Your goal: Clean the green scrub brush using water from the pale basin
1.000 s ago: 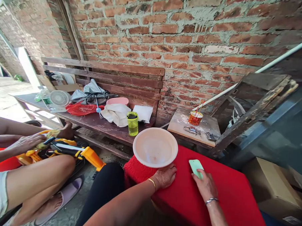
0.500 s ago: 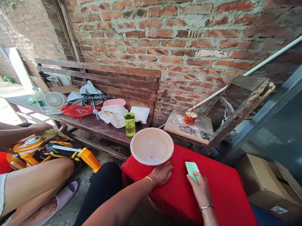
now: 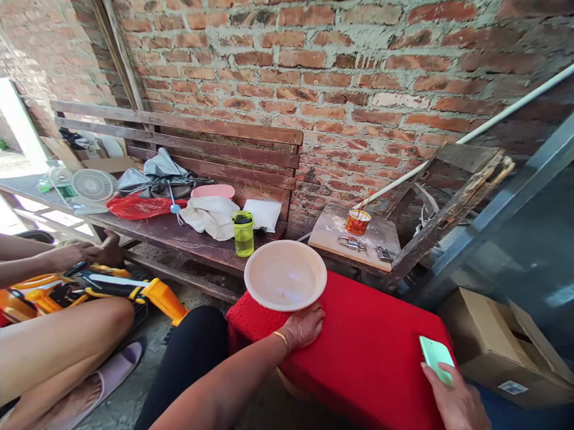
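Note:
A pale pink basin stands on the left end of a red cloth draped over a low table. What looks like water, with a few small specks, lies in it. Just in front of the basin's near rim, my left hand rests flat on the cloth, holding nothing. My right hand grips a flat mint-green brush-shaped block with rounded corners, over the cloth's right edge. Its underside is hidden, so I cannot tell its exact kind.
A yellow-green water bottle, white cloth and fan stand on the wooden bench. A paper cup and padlocks lie beyond. An open carton is right; another person's hands hold a yellow toy vehicle.
My right hand has moved right across the red cloth with the mint-green block, from the middle to the right edge. My left hand has stayed by the basin.

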`<state>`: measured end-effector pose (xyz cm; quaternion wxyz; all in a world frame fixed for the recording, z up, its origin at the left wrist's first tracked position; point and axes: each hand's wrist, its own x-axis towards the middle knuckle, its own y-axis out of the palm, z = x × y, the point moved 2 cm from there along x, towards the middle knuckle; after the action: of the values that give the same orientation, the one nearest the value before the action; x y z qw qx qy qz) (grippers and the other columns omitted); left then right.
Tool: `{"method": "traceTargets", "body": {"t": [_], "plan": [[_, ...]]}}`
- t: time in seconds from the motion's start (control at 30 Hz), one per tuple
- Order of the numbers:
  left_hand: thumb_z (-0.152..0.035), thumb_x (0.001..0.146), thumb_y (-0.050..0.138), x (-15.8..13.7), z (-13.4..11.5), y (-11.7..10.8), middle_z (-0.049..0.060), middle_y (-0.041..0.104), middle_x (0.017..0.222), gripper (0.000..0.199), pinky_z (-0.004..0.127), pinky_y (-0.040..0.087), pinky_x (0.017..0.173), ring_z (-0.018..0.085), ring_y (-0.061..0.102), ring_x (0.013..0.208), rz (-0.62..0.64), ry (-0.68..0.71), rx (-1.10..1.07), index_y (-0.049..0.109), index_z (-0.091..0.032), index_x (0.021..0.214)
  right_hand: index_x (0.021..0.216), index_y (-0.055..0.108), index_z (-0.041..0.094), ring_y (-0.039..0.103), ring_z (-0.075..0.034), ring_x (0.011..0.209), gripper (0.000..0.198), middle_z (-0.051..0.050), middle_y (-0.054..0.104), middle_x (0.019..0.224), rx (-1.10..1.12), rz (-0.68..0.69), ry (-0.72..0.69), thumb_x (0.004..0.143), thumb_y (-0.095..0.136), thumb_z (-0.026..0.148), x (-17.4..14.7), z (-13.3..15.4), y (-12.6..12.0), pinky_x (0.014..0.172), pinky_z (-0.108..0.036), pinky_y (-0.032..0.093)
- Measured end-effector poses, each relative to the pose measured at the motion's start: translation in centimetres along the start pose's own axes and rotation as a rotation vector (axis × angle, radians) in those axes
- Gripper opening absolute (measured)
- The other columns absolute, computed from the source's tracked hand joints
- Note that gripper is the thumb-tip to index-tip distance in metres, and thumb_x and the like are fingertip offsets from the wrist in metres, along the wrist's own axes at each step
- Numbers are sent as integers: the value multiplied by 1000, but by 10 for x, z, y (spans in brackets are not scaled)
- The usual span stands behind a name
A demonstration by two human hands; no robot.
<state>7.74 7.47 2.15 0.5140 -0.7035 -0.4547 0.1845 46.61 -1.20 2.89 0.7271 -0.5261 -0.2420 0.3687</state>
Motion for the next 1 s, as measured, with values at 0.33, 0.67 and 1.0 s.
{"method": "traceTargets", "body": {"t": [0.33, 0.67, 1.0], "plan": [[-18, 94, 47, -1, 0, -1, 6, 61, 123, 22, 38, 43, 111, 21, 56, 121, -10, -2, -6, 62, -23, 109, 115, 68, 25, 65, -26, 91, 51, -9, 66, 98, 153, 67, -352, 86, 46, 60, -72, 113, 32, 80, -36, 52], [-19, 94, 47, 0, -1, -4, 4, 61, 121, 22, 36, 44, 110, 20, 56, 118, 4, -17, -26, 63, -24, 108, 110, 70, 28, 65, -29, 89, 46, -10, 64, 95, 62, 41, -334, 84, 46, 58, -65, 93, 26, 82, -42, 53], [-19, 95, 48, 0, -4, -6, 5, 60, 121, 20, 37, 43, 110, 21, 56, 118, 6, -13, -14, 62, -23, 108, 96, 68, 37, 66, -41, 85, 57, -13, 61, 78, 172, -123, -33, 73, 37, 79, -33, 5, 8, 79, -56, 52]]}}
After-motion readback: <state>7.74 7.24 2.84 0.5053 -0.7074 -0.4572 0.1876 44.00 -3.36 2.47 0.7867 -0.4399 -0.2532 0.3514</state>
